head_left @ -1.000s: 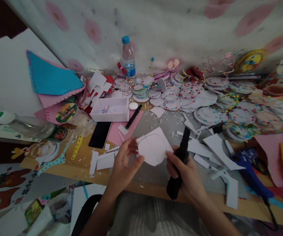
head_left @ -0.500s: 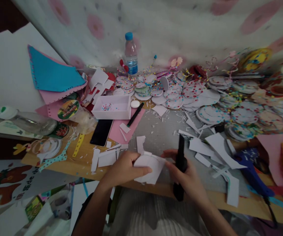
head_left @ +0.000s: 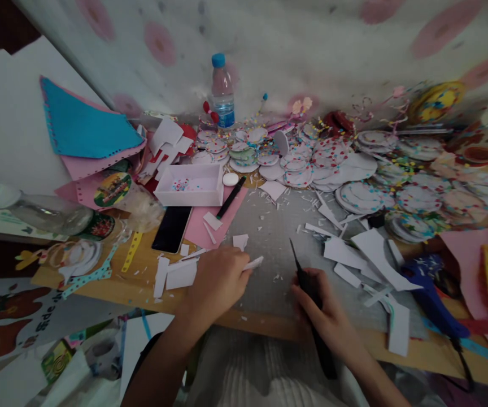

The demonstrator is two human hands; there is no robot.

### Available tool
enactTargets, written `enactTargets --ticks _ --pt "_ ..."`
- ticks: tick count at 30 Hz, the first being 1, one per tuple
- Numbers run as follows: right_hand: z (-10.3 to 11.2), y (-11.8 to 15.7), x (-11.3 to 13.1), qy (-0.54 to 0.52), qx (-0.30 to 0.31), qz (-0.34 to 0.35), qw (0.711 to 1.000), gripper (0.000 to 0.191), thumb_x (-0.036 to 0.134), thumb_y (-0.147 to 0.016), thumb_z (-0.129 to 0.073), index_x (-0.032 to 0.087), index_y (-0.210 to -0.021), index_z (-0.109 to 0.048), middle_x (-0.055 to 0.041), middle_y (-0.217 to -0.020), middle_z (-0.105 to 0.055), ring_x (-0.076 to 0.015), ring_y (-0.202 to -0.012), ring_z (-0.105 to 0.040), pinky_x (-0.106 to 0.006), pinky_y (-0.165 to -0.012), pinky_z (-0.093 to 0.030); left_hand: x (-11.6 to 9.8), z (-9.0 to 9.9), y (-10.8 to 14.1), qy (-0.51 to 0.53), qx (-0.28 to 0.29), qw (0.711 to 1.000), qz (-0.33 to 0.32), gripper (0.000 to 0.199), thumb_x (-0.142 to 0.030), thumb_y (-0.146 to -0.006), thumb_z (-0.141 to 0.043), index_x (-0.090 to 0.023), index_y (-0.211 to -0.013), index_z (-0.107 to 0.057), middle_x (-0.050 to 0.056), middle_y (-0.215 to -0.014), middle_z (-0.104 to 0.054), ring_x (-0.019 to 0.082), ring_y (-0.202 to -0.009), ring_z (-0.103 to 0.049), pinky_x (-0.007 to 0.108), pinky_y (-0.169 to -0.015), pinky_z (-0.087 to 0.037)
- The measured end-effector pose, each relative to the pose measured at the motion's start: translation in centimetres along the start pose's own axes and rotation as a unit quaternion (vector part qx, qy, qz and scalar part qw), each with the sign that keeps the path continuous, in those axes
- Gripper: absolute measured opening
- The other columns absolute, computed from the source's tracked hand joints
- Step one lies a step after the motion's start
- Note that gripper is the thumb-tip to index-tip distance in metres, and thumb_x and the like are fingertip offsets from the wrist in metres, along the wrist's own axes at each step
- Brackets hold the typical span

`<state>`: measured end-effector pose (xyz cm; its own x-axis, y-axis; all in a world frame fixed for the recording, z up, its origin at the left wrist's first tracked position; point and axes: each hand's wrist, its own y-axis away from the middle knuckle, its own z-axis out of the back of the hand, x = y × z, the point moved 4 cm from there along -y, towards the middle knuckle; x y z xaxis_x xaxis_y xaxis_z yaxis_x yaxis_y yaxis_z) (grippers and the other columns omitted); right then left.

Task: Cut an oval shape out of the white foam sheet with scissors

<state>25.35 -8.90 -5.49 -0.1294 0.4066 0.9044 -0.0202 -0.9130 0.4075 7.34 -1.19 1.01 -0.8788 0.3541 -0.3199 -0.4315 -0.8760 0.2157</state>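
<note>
1. Head view: the thin white card piece (head_left: 256,262), seen nearly edge-on above the flat grey mat (head_left: 265,232), is judged light, stiff and easily creased; it is best gripped by its rim.
2. It is pinched in the left hand (head_left: 222,281).
3. The slim black bladed tool (head_left: 307,282) is enclosed by the right hand (head_left: 320,302).
</note>
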Motion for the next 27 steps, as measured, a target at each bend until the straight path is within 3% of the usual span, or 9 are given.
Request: enactTargets --ticks 4,8,13,18,22,27 --pt "0.0 0.8 -0.1 0.074 0.049 0.023 0.996 0.033 0.045 -0.095 -0.038 0.021 -0.118 -0.041 0.0009 -0.070 -0.060 -0.0169 -0.059 -0.060 -0.026 -0.055 -0.048 -1.0 -0.6 -0.4 -0.038 0.007 0.999 -0.024 0.014 -0.021 -0.086 -0.055 -0.018 -0.074 -0.063 0.004 -0.078 -0.067 0.023 -0.081 -0.063 0.030 -0.062 -0.037" --pt "-0.5 1.6 0.5 0.165 0.055 0.055 0.983 0.035 0.042 -0.098 -0.028 0.020 -0.123 -0.040 -0.0018 -0.071 -0.065 -0.0197 -0.058 -0.065 -0.027 -0.053 -0.047 -0.3 -1.5 0.1 -0.007 0.032 0.999 0.036 0.019 -0.024 -0.090 -0.051 -0.019 -0.079 -0.065 0.005 -0.078 -0.070 0.023 -0.074 -0.065 0.030 -0.060 -0.037" --pt "-1.5 2.0 2.5 0.297 0.053 0.105 0.948 0.034 0.034 -0.098 -0.026 0.017 -0.124 -0.041 -0.0076 -0.081 -0.072 -0.0246 -0.064 -0.071 -0.029 -0.050 -0.046 0.7 -2.2 0.8 0.042 0.015 0.996 0.071 0.018 -0.028 -0.090 -0.053 -0.021 -0.087 -0.070 0.004 -0.083 -0.073 0.024 -0.080 -0.068 0.030 -0.063 -0.039" --pt "-2.5 2.0 2.9 0.393 0.060 0.136 0.907 0.031 0.025 -0.098 -0.025 0.016 -0.125 -0.038 -0.0101 -0.090 -0.075 -0.0254 -0.061 -0.072 -0.029 -0.045 -0.042 0.5 -2.5 1.1 0.046 0.003 0.996 0.077 0.022 -0.028 -0.092 -0.050 -0.021 -0.091 -0.071 0.005 -0.083 -0.073 0.023 -0.081 -0.068 0.029 -0.065 -0.040" --pt "-2.9 2.1 2.8 0.453 0.043 0.134 0.880 0.026 0.021 -0.098 -0.028 0.015 -0.122 -0.038 -0.0124 -0.093 -0.074 -0.0254 -0.058 -0.072 -0.029 -0.040 -0.035 0.2 -2.6 1.3 0.036 0.006 0.997 0.068 0.023 -0.026 -0.092 -0.048 -0.020 -0.093 -0.070 0.007 -0.085 -0.073 0.024 -0.081 -0.068 0.030 -0.066 -0.042" --pt "-3.6 1.9 3.4 0.488 0.050 0.118 0.863 0.014 0.014 -0.095 -0.034 0.019 -0.104 -0.044 -0.0103 -0.085 -0.074 -0.0247 -0.057 -0.071 -0.029 -0.039 -0.026 -0.1 -2.7 1.5 0.039 0.010 0.997 0.063 0.023 -0.023 -0.091 -0.047 -0.020 -0.095 -0.070 0.008 -0.087 -0.073 0.024 -0.086 -0.068 0.032 -0.071 -0.044"
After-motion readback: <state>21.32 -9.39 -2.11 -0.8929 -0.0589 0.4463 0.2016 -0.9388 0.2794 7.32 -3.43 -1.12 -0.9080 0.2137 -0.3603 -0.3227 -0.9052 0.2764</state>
